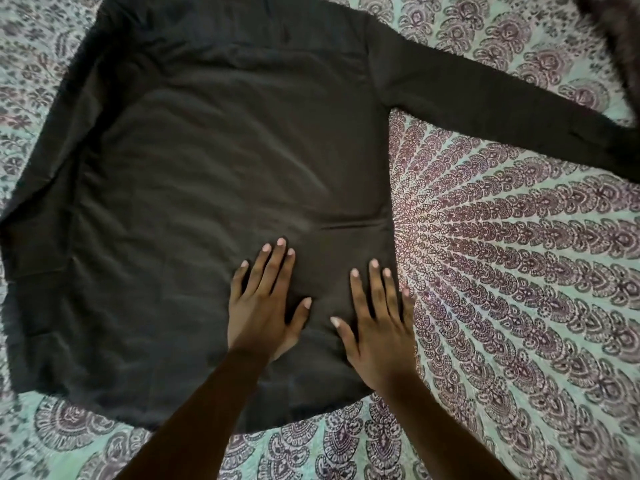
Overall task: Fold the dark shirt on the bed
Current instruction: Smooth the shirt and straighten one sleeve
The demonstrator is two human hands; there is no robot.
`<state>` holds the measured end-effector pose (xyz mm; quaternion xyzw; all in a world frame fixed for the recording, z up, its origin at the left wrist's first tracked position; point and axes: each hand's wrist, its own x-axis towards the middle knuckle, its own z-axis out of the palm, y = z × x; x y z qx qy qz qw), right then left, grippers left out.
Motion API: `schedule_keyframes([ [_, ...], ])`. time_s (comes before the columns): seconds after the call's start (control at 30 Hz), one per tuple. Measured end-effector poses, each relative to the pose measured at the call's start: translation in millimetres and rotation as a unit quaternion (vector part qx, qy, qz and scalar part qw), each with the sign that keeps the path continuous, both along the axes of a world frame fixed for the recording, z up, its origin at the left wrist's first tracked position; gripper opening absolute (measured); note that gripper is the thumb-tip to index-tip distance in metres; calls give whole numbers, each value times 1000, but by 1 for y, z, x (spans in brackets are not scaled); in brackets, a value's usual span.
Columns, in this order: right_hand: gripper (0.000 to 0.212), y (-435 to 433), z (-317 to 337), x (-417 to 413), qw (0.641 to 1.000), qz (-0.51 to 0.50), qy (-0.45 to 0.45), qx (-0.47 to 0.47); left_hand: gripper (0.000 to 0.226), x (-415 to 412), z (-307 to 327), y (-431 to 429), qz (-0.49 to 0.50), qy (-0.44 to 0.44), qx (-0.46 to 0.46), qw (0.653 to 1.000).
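Observation:
The dark long-sleeved shirt (221, 161) lies spread flat on the bed, its hem near me. One sleeve stretches out to the far right; the other runs down the left side. My left hand (265, 303) lies flat on the lower part of the shirt, fingers straight and spread. Beside it, my right hand (379, 323) presses flat on the shirt's lower right edge, with the little finger reaching onto the bedspread.
The bed is covered by a mint green bedspread (519, 289) with a purple peacock-feather pattern. A dark fuzzy item (620, 32) sits at the top right corner, beyond the outstretched sleeve.

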<state>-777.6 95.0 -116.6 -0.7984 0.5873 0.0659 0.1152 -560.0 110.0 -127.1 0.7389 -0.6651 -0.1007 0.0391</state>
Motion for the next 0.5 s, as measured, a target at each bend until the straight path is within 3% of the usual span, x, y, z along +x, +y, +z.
schedule_keyframes([
  [0.27,79,81,5,-16,995,-95,-5,16,84,-11,6,34,-76,-18,15,997],
  [0.4,69,52,18,22,990,-125,-62,-25,73,-16,4,78,-142,33,13,989],
  [0.5,64,-2,7,64,989,-83,-117,-35,55,1,7,68,-83,99,-51,990],
])
